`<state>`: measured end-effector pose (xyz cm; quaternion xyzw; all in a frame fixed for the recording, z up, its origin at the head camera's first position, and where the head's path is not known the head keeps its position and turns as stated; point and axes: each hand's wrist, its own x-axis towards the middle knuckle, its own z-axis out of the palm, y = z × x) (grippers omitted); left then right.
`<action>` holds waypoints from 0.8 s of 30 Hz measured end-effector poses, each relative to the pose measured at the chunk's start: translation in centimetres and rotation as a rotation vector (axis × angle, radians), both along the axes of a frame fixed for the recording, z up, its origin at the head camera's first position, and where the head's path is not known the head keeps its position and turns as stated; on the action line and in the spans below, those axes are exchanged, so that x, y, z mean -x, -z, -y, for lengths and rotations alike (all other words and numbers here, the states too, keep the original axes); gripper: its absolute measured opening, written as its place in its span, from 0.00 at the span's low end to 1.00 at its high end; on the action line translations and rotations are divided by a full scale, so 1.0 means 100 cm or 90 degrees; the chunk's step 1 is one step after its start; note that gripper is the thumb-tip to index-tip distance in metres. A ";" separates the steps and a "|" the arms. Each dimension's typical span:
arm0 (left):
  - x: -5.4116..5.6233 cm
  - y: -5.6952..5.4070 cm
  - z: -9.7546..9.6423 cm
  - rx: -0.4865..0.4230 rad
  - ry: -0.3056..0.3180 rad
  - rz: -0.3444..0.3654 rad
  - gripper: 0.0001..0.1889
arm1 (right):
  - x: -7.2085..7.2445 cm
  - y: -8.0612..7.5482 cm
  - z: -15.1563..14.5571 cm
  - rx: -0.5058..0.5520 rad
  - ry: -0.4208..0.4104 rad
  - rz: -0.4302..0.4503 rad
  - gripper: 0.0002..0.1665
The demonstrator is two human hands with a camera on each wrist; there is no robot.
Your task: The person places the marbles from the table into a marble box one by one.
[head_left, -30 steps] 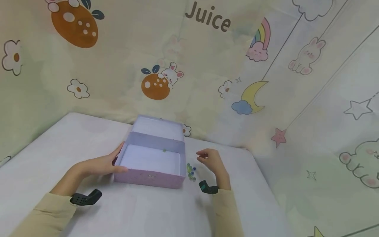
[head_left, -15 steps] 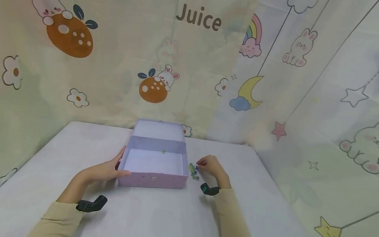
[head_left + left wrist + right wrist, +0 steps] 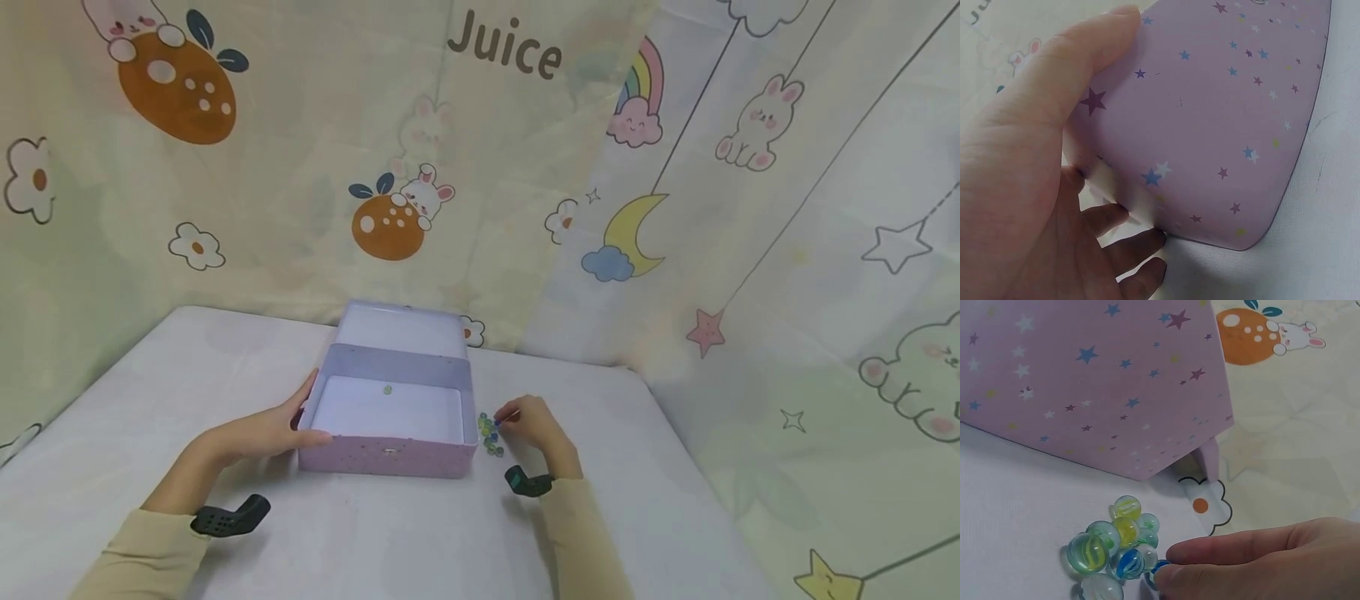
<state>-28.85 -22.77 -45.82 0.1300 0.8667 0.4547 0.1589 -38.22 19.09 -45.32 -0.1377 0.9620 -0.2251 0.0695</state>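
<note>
At the three o'clock side of a lilac box, a right hand, fingers narrowed, pinches a blue marble beside a marble cluster; the left hand grips the box at nine o'clock. A light, straight lift should spare its neighbours.

We reached forward with both sleeved arms, our left arm slanting in toward the middle, our right arm rising more steeply. Our left hand was stretched wide in a grip, the thumb well apart from the curved fingers. Our right hand, well apart from the left, bent inward from the wrist, its fingertips drawn close in a pinch.
</note>
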 end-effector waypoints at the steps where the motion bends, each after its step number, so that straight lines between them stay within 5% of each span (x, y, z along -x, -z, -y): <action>1: 0.000 -0.001 0.000 0.003 -0.002 0.001 0.60 | 0.000 0.000 0.000 0.000 0.000 -0.001 0.08; 24: -0.001 0.002 0.001 -0.001 0.003 0.007 0.60 | 0.000 0.009 0.004 0.002 0.013 -0.004 0.07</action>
